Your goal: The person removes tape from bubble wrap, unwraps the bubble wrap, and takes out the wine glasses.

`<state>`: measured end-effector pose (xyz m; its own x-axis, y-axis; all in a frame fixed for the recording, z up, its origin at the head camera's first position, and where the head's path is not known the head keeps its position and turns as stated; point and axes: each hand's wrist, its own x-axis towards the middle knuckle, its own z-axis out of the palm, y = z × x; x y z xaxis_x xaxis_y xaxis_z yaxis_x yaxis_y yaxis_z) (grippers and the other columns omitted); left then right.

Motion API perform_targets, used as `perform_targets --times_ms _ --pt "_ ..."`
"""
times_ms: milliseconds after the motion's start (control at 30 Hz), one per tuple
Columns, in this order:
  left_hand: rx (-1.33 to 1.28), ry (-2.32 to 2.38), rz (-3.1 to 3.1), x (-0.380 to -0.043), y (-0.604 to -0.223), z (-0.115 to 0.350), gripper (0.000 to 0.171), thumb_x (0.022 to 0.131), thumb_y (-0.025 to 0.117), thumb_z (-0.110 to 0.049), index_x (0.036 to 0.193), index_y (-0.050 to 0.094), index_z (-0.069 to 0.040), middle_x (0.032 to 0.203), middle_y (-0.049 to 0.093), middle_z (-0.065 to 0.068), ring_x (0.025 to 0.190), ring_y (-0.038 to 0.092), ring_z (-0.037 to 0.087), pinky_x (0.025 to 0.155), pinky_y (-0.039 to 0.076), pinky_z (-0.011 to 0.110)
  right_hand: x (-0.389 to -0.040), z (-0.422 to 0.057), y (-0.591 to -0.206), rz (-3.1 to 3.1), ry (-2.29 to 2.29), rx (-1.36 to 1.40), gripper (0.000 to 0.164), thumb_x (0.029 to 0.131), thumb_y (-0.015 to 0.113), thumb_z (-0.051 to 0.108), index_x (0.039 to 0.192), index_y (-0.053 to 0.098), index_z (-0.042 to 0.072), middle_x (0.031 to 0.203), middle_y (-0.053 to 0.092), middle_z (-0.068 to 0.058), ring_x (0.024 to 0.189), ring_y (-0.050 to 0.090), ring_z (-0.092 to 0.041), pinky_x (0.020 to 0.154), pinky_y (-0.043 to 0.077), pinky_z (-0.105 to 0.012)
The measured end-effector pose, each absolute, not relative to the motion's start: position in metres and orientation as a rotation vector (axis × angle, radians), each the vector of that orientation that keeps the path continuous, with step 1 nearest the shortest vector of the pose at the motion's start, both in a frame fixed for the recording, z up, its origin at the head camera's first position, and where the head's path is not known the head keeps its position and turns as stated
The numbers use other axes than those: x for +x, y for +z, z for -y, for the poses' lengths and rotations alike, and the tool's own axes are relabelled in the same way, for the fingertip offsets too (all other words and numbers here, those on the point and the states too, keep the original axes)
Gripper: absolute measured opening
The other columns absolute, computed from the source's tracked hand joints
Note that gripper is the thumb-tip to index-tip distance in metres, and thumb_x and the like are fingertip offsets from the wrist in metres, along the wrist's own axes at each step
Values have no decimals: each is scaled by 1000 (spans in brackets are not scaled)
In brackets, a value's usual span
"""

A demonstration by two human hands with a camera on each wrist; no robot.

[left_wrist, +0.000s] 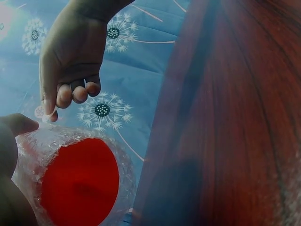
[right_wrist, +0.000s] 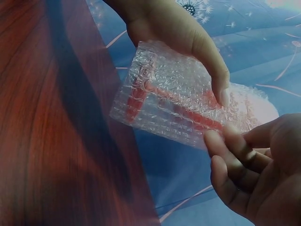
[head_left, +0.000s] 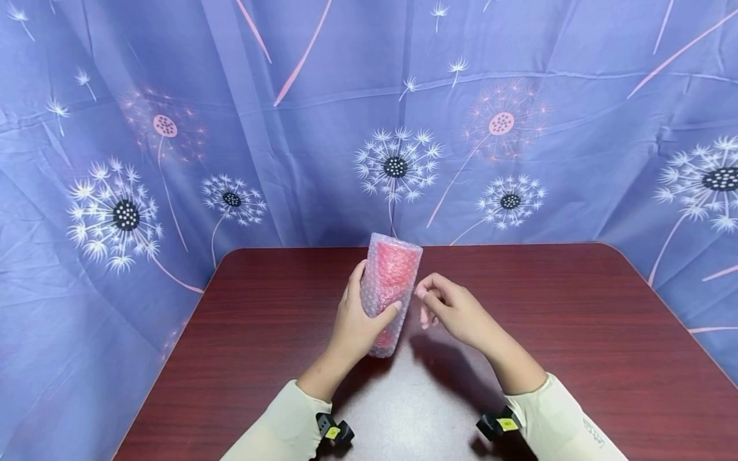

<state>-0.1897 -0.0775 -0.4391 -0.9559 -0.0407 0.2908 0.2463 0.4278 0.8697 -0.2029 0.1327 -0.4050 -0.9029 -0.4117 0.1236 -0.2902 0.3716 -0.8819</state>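
Observation:
A bubble-wrapped package [head_left: 394, 275] is held up over the table, leaning slightly to the right. Inside the clear wrap is a red object, whose round red end [left_wrist: 81, 183] faces the left wrist camera. My left hand [head_left: 356, 326] grips the package from its left side, with the thumb across the front. Close by its right edge is my right hand [head_left: 455, 310], the fingers curled and the thumb near the index fingertip. Whether those fingertips pinch an edge of the wrap is too small to tell.
The dark red wooden table [head_left: 254, 320] spreads beneath both hands. Behind it hangs a blue curtain [head_left: 323, 147] with dandelion prints, which also runs along the left and right sides. Each wrist carries a small black camera [head_left: 334, 430].

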Motion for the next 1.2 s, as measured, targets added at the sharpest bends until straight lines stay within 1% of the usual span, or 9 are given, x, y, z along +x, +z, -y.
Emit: perform_targets --times_ms 100,233,433,533,700,800,900,1033,1200 --pt "-179 -1528 2423 -190 -440 77 97 79 83 -40 158 27 -32 153 47 1 129 55 25 105 48 50 -202 -132 -404 -2519 -1566 -640 13 106 51 19 105 60 10 69 66 -7 65 69 -26 62 57 -32" --pt "-187 -1518 2428 -191 -441 77 96 79 83 -40 158 28 -31 154 46 1 130 54 25 105 47 50 -203 -132 -404 -2485 -1584 -629 14 106 50 17 104 59 7 73 67 -8 68 72 -24 66 60 -34" --pt "-205 -1511 2428 -191 -441 77 93 79 84 -40 156 32 -30 150 49 1 128 55 23 104 48 48 -203 -132 -404 -2485 -1585 -665 20 104 58 25 100 59 6 72 68 -9 71 72 -34 66 60 -35" --pt "-211 -1508 2432 -191 -440 77 93 78 85 -39 155 34 -29 149 49 2 129 54 23 106 47 48 -203 -132 -404 -2485 -1583 -674 19 104 57 23 99 59 5 73 69 -9 71 72 -31 68 60 -38" --pt "-204 -1507 2464 -190 -442 76 92 78 85 -39 154 34 -31 146 48 4 124 56 25 103 48 47 -203 -132 -404 -2460 -1575 -654 15 105 53 17 101 60 4 77 71 -9 72 73 -23 68 60 -34" --pt "-206 -1506 2473 -189 -443 76 93 77 85 -40 154 33 -31 145 49 5 121 57 25 101 49 47 -203 -131 -404 -2434 -1584 -636 14 105 51 13 102 60 1 80 72 -10 73 74 -24 67 60 -32" --pt "-213 -1512 2482 -190 -444 76 95 77 85 -42 155 32 -31 143 49 6 118 58 26 101 49 47 -204 -131 -405 -2392 -1604 -622 16 104 50 10 105 59 -3 83 73 -15 75 74 -28 70 61 -36" --pt "-242 -1527 2488 -190 -445 76 96 79 84 -43 156 29 -34 148 47 4 124 56 25 105 47 48 -204 -131 -406 -2359 -1622 -607 19 105 49 9 109 59 -6 88 73 -20 76 74 -31 73 61 -41" --pt "-264 -1533 2480 -189 -443 76 95 80 82 -41 157 27 -36 153 45 3 130 53 24 108 45 49 -204 -131 -406 -2356 -1624 -591 23 106 46 10 114 59 -6 90 74 -20 77 74 -33 73 61 -40"
